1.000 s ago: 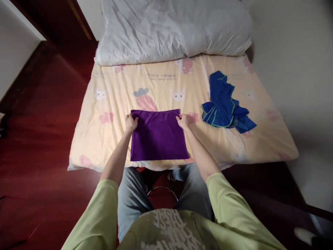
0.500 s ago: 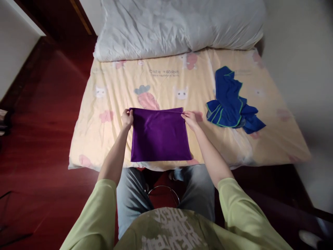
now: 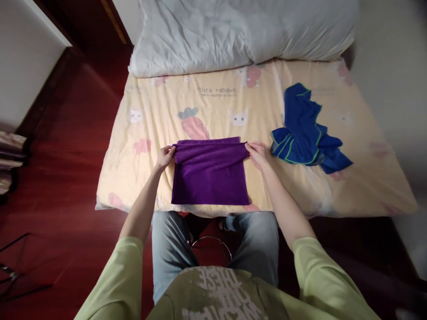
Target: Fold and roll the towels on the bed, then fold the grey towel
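A purple towel (image 3: 211, 182) lies folded in a rectangle near the front edge of the bed. My left hand (image 3: 166, 156) pinches its upper layer at the far left corner, and my right hand (image 3: 256, 154) pinches the far right corner. Between them the held edge is stretched nearly straight and lifted a little, with the fabric sagging in soft folds below it. A strip of the lower layer shows behind the raised edge. To the right of my right hand lies a crumpled blue towel (image 3: 302, 129) with green edging.
The bed has a yellow sheet (image 3: 133, 142) printed with rabbits and carrots. A grey-white quilt (image 3: 233, 35) is bunched along its far side. A wall borders the right; dark red floor (image 3: 66, 155) extends on the left.
Both hands have raised the far edge of the purple towel's upper layer and drawn it slightly toward me, making it sag and baring more of the layer beneath. The view has shifted a little.
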Motion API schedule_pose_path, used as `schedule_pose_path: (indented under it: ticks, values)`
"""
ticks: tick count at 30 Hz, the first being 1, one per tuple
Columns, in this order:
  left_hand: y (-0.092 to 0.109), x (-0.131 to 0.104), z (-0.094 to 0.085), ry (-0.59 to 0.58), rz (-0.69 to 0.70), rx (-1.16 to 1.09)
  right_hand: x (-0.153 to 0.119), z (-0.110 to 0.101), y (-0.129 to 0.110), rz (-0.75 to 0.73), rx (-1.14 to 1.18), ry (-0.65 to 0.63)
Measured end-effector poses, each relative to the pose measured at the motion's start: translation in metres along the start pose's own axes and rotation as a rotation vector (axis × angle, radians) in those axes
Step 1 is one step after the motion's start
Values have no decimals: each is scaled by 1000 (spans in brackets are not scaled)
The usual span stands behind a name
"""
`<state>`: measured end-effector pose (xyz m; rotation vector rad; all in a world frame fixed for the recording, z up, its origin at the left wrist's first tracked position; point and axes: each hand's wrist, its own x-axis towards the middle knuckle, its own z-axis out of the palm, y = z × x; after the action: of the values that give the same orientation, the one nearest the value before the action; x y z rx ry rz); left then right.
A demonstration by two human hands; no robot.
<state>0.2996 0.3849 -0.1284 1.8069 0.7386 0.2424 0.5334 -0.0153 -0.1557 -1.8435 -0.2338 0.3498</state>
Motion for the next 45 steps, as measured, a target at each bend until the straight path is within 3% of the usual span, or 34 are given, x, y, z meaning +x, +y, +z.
schedule_pose_path:
  ticks: [4, 9, 13, 17, 22, 24, 26, 30, 32, 34, 36, 38, 45]
  values:
    - [2, 29, 11, 156, -79, 224, 27, 14, 4, 32, -114, 58]
    - [11, 52, 20, 243, -25, 378, 50, 28, 10, 18, -187, 108]
    - [10, 55, 19, 306, -34, 385, 51, 30, 19, -13, -176, 166]
    - [5, 53, 20, 289, -69, 379, 49, 29, 26, 20, -211, 208]
    - [20, 51, 23, 326, -100, 375, 57, 36, 17, 82, -284, 262]
    - [25, 33, 21, 352, -89, 347, 48, 35, 14, 79, -243, 241]
    - [23, -4, 16, 298, -54, 320, 21, 28, 15, 75, -161, 182]
    - [-1, -123, 1, 41, -56, 315, -84, -7, 28, 150, -53, -38]
    - [-16, -178, -5, -11, -94, 323, -143, -27, 33, 199, -48, -100]
    - [-26, -212, -7, -15, -145, 316, -189, -42, 33, 249, -61, -156]
    - [-30, -227, -8, -5, -185, 299, -217, -52, 29, 275, -80, -201]
    - [-30, -227, -7, 4, -204, 293, -228, -55, 24, 277, -96, -209]
    - [-29, -227, -18, 4, -169, 262, -221, -49, 18, 354, -163, -133]
